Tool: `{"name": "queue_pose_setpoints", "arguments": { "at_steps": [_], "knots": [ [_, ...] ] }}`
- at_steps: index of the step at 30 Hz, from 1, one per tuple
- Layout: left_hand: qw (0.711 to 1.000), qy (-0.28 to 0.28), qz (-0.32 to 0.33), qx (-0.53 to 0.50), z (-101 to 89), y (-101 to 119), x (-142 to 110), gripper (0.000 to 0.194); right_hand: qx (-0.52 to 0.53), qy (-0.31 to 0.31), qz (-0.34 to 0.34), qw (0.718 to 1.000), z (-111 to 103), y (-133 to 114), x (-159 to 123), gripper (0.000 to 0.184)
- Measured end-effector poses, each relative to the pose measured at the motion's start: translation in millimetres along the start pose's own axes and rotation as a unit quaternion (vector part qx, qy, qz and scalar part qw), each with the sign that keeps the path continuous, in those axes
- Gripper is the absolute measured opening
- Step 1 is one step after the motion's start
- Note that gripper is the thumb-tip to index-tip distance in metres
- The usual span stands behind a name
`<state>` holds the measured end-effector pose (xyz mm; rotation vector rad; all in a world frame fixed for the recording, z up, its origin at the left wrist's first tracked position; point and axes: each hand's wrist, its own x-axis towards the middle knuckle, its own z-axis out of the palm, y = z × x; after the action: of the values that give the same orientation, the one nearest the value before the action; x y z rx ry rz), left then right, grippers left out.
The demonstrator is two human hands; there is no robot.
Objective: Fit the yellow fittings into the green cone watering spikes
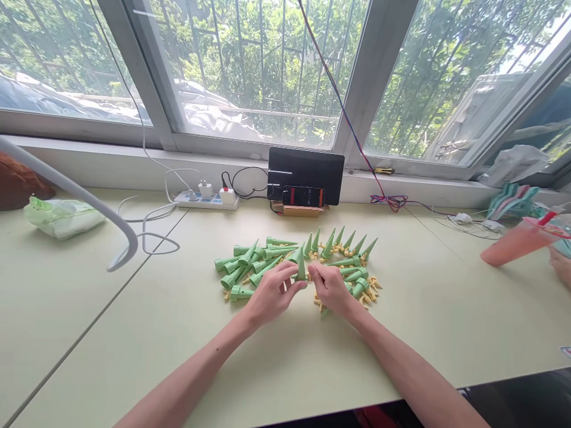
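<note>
My left hand grips a green plastic cone-shaped spike, its point up. Close beside it, my right hand is closed with thumb and finger pinched at the spike's side; a speck of yellow shows there, but the piece is mostly hidden. Left of my hands lies a pile of similar green spikes. Behind them, several spikes stand upright in a curved row with small yellow fittings at their bases. More spikes and loose yellow fittings lie right of my right hand.
A phone leans against a dark tablet at the back. A power strip with plugs stands left of it. A white curved tube crosses the left side. At right, another person's hand is near a red drink cup.
</note>
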<state>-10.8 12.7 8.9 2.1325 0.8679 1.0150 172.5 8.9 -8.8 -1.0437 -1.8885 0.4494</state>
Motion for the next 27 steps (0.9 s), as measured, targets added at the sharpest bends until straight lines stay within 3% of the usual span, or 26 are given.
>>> {"name": "queue_pose_setpoints", "arguments": {
  "at_steps": [7, 16, 27],
  "knots": [
    [0.998, 0.013, 0.044, 0.044, 2.1, -4, -2, 0.008, 0.002, 0.001, -0.002, 1.000, -1, 0, 0, 0.036],
    [0.980, 0.042, 0.110, 0.157, 2.5, -11, -5, 0.028, 0.001, -0.001, -0.005, 1.000, -1, -1, 0, 0.035],
    [0.978, 0.055, 0.072, 0.187, 4.8, -9, -7, 0.029, 0.002, 0.007, 0.015, 1.000, 1, 0, 1, 0.037]
  ]
}}
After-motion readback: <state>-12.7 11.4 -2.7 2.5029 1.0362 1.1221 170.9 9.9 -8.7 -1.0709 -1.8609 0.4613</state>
